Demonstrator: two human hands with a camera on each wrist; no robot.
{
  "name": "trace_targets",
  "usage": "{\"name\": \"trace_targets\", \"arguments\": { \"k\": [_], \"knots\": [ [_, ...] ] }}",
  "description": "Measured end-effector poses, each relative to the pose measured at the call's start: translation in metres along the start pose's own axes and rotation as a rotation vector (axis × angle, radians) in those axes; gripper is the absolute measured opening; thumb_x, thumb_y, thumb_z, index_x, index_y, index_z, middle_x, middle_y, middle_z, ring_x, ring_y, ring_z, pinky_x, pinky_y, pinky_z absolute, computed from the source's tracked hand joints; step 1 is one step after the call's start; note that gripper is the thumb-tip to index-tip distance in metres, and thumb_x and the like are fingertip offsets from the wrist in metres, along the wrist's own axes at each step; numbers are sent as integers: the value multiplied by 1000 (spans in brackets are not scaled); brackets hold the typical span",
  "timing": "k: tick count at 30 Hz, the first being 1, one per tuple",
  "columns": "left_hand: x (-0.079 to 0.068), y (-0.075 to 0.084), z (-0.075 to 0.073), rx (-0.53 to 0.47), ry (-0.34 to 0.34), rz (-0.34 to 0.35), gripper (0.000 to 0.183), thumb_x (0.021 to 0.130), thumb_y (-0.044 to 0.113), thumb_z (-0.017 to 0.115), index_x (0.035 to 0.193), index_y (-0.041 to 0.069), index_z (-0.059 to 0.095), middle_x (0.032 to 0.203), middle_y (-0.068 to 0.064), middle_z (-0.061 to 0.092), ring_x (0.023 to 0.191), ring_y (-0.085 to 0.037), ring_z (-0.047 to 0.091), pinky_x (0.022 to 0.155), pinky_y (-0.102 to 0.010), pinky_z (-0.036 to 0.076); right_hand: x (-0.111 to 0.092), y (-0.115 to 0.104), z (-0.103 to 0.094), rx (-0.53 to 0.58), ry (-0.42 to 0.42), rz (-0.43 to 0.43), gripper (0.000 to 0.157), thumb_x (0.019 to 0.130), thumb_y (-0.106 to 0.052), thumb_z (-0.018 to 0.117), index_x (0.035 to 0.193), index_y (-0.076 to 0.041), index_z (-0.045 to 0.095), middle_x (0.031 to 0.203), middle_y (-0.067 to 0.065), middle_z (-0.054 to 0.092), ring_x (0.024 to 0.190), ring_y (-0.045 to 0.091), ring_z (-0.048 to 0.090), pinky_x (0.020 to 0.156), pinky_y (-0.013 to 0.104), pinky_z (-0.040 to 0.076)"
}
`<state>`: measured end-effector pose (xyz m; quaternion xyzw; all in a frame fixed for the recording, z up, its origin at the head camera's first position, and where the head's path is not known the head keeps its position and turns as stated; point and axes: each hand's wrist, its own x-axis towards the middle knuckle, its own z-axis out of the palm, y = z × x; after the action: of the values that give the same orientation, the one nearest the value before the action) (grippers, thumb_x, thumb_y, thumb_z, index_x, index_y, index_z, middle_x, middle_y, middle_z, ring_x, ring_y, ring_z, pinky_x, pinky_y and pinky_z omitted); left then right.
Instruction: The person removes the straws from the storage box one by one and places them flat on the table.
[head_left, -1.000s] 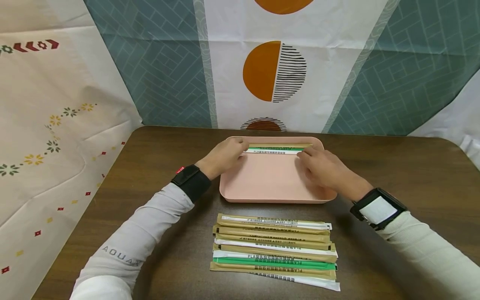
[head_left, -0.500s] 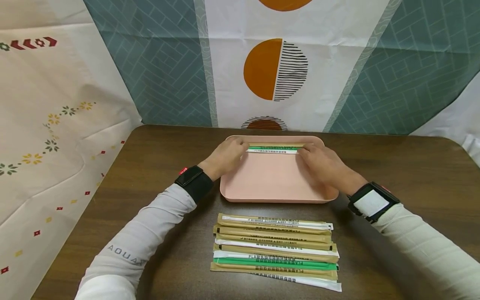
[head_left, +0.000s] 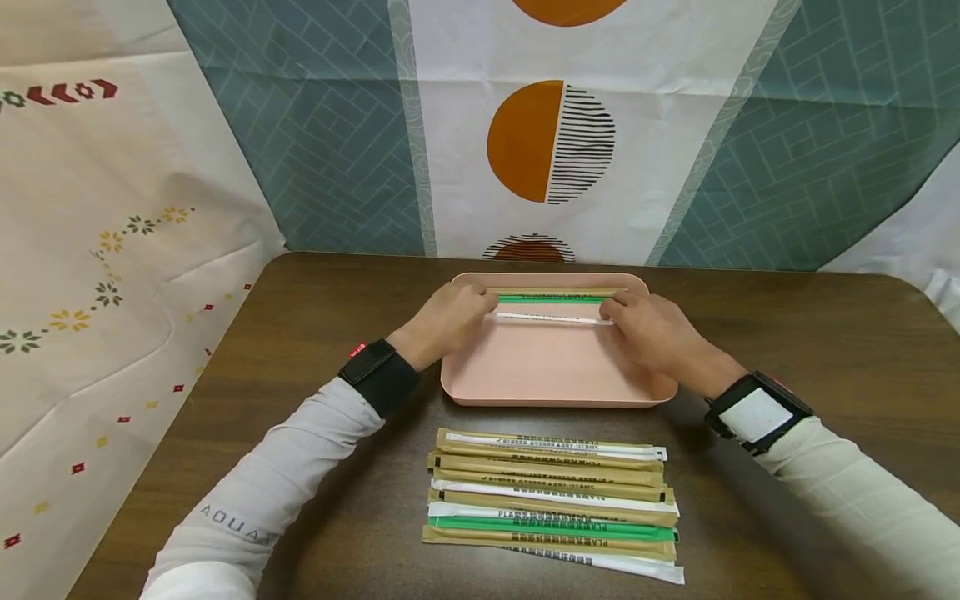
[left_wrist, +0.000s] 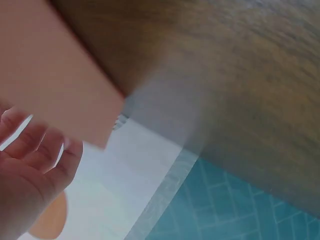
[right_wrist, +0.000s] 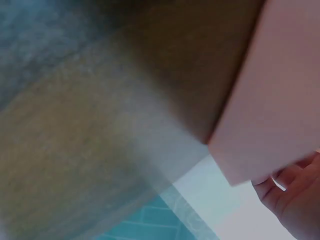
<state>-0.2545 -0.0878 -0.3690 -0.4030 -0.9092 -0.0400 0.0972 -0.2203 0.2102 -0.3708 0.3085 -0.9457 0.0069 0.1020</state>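
Observation:
In the head view a thin white paper-wrapped straw (head_left: 551,317) spans the pink tray (head_left: 551,375). My left hand (head_left: 450,321) pinches its left end and my right hand (head_left: 651,333) its right end. The fingertips are partly hidden behind the hands. Just beyond it, along the tray's far side, lie a green wrapped straw (head_left: 555,300) and a brown wrapped straw (head_left: 551,291). The wrist views show the left hand (left_wrist: 35,165) and right hand (right_wrist: 297,195) with fingers bent at the tray; its wall hides the straw there.
Several brown, white and green wrapped straws (head_left: 551,475) lie side by side in front of the tray. Both stand on a dark wooden table (head_left: 337,308). Patterned cloth (head_left: 517,142) hangs behind the table, and a light cloth (head_left: 112,292) is at the left.
The white straw has come away from the green one, toward the tray's front, and shows a narrower side. The right hand shifted slightly left, then back right. The left hand stays nearly in place.

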Motion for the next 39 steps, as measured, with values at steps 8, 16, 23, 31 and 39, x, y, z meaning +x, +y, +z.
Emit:
{"name": "trace_targets", "arguments": {
  "k": [8, 16, 23, 31, 39],
  "knots": [
    [-32, 22, -28, 55, 128, 106, 11, 88, -1, 66, 97, 4, 68, 86, -10, 65, 81, -23, 59, 61, -31, 44, -33, -20, -27, 85, 197, -111, 28, 73, 10, 71, 98, -3, 65, 83, 7, 56, 58, 16, 45, 51, 32, 41],
    [-78, 58, -52, 24, 204, 191, 10, 85, 14, 74, 93, 10, 68, 81, -2, 63, 74, -18, 59, 69, -32, 44, -83, -52, -42, 99, 352, -245, 25, 99, -24, 50, 97, -5, 65, 85, 3, 62, 70, 18, 56, 59, 36, 49],
    [-113, 80, -50, 18, 185, 236, 13, 83, 14, 77, 89, 12, 65, 80, 1, 62, 74, -15, 58, 75, -32, 47, -114, -83, -36, 135, 314, -270, 45, 105, -34, 28, 95, -11, 65, 86, -7, 59, 74, 10, 54, 67, 32, 48],
    [-134, 90, -32, 17, 133, 248, 11, 85, 15, 75, 83, 15, 64, 78, 3, 59, 71, -13, 52, 68, -27, 41, -122, -97, -24, 170, 297, -307, 41, 105, -30, 28, 95, -14, 65, 86, -7, 59, 77, 11, 54, 67, 32, 46],
    [-139, 94, -19, -8, 76, 230, 8, 84, 12, 74, 83, 16, 67, 80, 3, 58, 71, -12, 49, 65, -24, 36, -125, -101, -15, 155, 284, -301, 46, 106, -31, 25, 92, -14, 65, 85, -7, 58, 75, 11, 54, 63, 30, 45]
  ]
}}
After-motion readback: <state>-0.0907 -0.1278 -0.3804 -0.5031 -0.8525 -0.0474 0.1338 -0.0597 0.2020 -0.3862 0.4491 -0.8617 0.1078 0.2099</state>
